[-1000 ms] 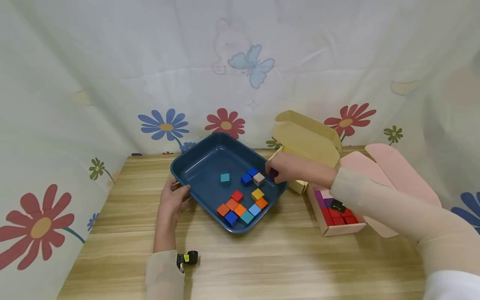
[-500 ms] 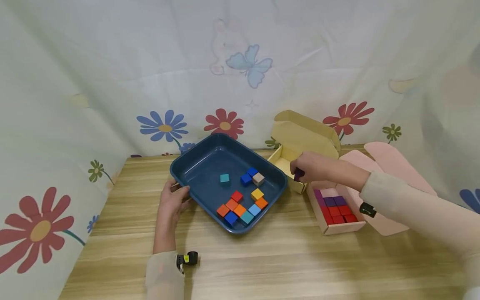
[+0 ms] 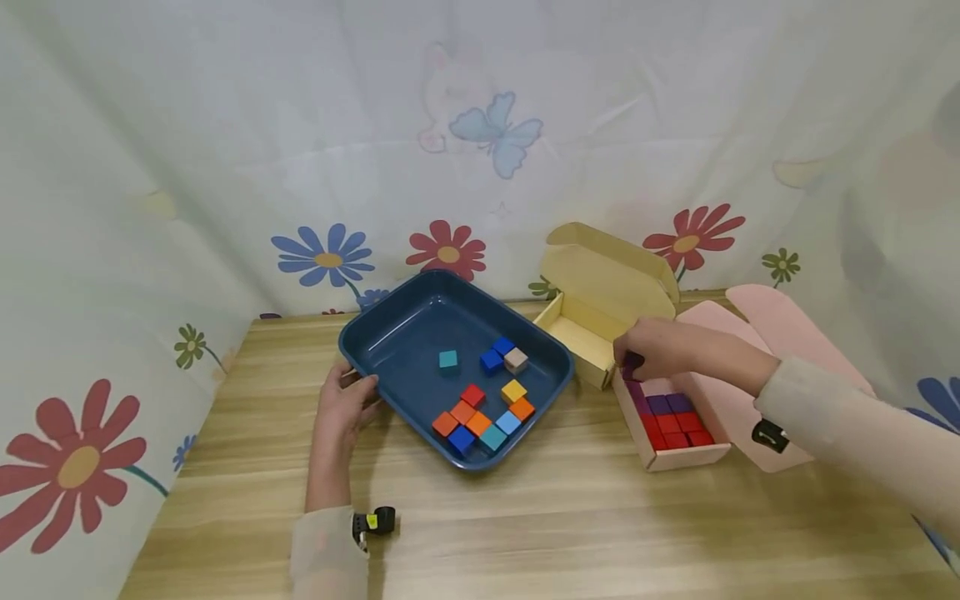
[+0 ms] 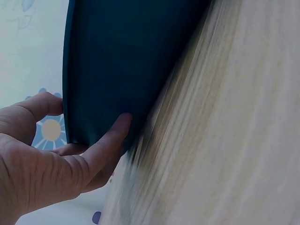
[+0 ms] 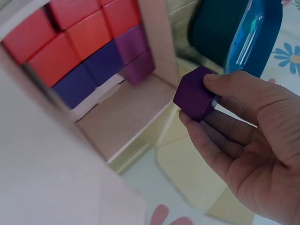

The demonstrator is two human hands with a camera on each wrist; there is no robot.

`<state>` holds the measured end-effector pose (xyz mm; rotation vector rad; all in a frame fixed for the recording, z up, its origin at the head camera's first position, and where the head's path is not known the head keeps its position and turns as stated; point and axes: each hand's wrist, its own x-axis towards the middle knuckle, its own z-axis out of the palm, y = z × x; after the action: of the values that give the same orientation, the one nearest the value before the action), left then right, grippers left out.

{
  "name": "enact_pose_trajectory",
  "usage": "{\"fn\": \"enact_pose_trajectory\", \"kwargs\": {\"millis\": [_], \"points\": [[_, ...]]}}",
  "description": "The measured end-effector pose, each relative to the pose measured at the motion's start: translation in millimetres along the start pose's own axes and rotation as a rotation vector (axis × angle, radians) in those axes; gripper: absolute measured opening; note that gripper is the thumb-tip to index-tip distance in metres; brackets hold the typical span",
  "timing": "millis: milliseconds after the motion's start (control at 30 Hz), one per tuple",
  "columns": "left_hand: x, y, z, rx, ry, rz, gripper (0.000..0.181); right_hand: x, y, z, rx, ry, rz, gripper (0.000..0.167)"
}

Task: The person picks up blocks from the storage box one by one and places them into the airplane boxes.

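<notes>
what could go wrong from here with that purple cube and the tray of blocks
The right hand only pinches the purple cube, so it might slip and fall into the yellow box beside the pink box. If that hand dips into the pink box, it could bump the packed cubes. A tug by the left hand at the tray might set its loose cubes sliding.

Flower-printed backdrop (image 3: 600, 175); wood-grain tabletop (image 3: 540, 517)
</notes>
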<state>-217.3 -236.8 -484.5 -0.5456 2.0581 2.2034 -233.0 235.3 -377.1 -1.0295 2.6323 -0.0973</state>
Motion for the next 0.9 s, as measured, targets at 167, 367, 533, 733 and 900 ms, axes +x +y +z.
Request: {"fn": "enact_pose_trajectory", "kwargs": {"millis": [167, 367, 533, 733, 900], "points": [[0.4, -1.7, -2.6, 0.006, 0.007, 0.012, 0.068, -9.4, 9.2, 7.5, 0.01, -0.016, 0.009, 0.014], [1.1, -2.1, -2.0, 0.008, 0.001, 0.007, 0.067, -18.6, 19.1, 24.2, -0.032, -0.044, 0.068, 0.014], [-2.2, 1.1, -0.9, 0.001, -0.006, 0.0, 0.067, -22.9, 28.5, 36.6, -0.084, 0.02, 0.039, 0.019], [1.2, 0.4, -2.2, -0.008, -0.007, -0.013, 0.068, -21.6, 30.5, 44.9, -0.129, 0.096, 0.039, 0.022], [3.9, -2.0, -1.6, -0.006, -0.003, -0.006, 0.066, -19.1, 30.5, 51.7, -0.101, 0.122, -0.017, 0.024]]}}
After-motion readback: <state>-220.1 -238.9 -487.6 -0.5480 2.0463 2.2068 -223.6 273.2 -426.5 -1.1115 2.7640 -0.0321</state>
